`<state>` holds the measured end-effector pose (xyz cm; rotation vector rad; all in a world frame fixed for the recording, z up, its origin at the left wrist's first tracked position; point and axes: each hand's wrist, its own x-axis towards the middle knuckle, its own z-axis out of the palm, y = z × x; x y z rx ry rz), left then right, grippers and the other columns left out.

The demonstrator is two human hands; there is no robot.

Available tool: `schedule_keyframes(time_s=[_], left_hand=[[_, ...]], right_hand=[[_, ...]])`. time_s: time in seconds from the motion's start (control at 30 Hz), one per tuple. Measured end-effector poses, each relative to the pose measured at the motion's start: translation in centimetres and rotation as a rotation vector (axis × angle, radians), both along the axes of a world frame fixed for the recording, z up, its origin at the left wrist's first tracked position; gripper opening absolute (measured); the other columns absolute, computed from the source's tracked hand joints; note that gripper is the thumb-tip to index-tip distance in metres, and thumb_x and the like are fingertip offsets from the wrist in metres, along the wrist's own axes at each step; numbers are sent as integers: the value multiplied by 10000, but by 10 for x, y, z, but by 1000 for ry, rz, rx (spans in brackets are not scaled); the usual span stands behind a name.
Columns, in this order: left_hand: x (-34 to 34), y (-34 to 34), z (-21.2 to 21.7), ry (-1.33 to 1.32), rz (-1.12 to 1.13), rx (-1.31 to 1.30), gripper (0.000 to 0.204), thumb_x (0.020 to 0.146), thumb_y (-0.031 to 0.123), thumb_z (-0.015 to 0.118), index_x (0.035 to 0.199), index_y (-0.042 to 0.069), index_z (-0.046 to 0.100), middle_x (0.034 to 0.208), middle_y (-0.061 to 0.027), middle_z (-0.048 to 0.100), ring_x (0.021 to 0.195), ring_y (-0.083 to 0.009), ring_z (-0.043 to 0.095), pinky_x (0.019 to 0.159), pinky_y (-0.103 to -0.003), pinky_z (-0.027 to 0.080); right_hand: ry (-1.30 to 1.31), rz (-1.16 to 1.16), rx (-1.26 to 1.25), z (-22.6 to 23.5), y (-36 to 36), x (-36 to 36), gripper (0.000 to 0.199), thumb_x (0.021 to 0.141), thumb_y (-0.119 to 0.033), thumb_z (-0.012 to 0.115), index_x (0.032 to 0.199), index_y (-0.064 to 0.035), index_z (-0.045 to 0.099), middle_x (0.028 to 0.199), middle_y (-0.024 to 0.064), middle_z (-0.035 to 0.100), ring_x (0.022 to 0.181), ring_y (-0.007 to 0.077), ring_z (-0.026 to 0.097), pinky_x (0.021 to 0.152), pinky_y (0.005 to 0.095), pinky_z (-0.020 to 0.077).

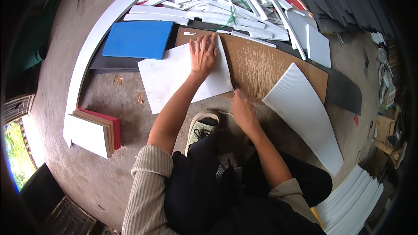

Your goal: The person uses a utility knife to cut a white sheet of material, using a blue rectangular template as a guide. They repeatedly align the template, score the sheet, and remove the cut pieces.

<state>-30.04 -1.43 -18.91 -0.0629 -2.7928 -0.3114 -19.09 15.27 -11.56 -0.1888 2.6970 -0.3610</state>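
Observation:
My left hand [203,57] lies flat on a white foam sheet [167,76], fingers stretched toward its far edge. The sheet rests partly on a scratched brown board [254,67], its near left part reaching over the floor. By the sheet's near right corner is my right hand [244,109], closed and slightly blurred. Its fingers seem wrapped round something slim, which I cannot make out. To the right, a long ribbed white sheet [305,113] lies across the board's edge. A blue sheet [138,39] is at the far left of the board.
White offcut strips [244,11] are heaped beyond the board. A long white strip [89,56] curves along the left. Stacked red, brown and white pieces [98,130] stand on the concrete floor [130,148]. A pile of white sheets [352,202] is at the lower right. My shoe [201,128] is close to the board.

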Motion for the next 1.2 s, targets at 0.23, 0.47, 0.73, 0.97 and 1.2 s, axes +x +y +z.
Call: schedule_keyframes(time_s=[0.23, 0.47, 0.73, 0.97, 1.2], left_hand=[[-3, 0, 3, 3, -65, -9, 580, 810, 304, 515, 1324, 155, 290, 1214, -72, 379, 1148, -262, 327, 987, -516, 184], [-9, -24, 18, -250, -216, 80, 790, 705, 415, 639, 1328, 113, 259, 1228, -149, 333, 1129, -360, 306, 967, -533, 210], [-32, -21, 52, -538, -115, 50, 923, 387, 390, 833, 1123, 15, 422, 1107, -189, 428, 1002, -386, 454, 783, -472, 435], [-20, 0, 119, -630, -468, 269, 647, 670, 434, 682, 1105, 21, 442, 951, -229, 582, 902, -368, 567, 777, -424, 440], [12, 43, 211, -167, -579, 140, 405, 796, 248, 559, 1043, -27, 393, 990, -212, 511, 941, -373, 494, 790, -426, 415]], right_hand=[[-91, -57, 29, -3, 14, 36, 329, 835, -199, 463, 1118, -51, 383, 702, 198, 605, 684, 393, 594, 605, 498, 461], [-133, -66, -63, 3, 36, 32, 277, 849, -235, 443, 1058, -53, 435, 709, 213, 596, 698, 389, 588, 614, 492, 455], [-6, -184, -198, 60, 46, -14, 239, 850, -282, 447, 932, -61, 483, 786, 167, 613, 746, 373, 586, 641, 465, 456], [271, -281, -239, 93, 52, -29, 221, 844, -249, 441, 856, -37, 504, 697, 199, 598, 690, 374, 589, 611, 457, 462], [369, -321, -302, 137, 53, -21, 232, 867, -256, 402, 938, -48, 478, 729, 190, 607, 685, 363, 598, 605, 458, 468]])
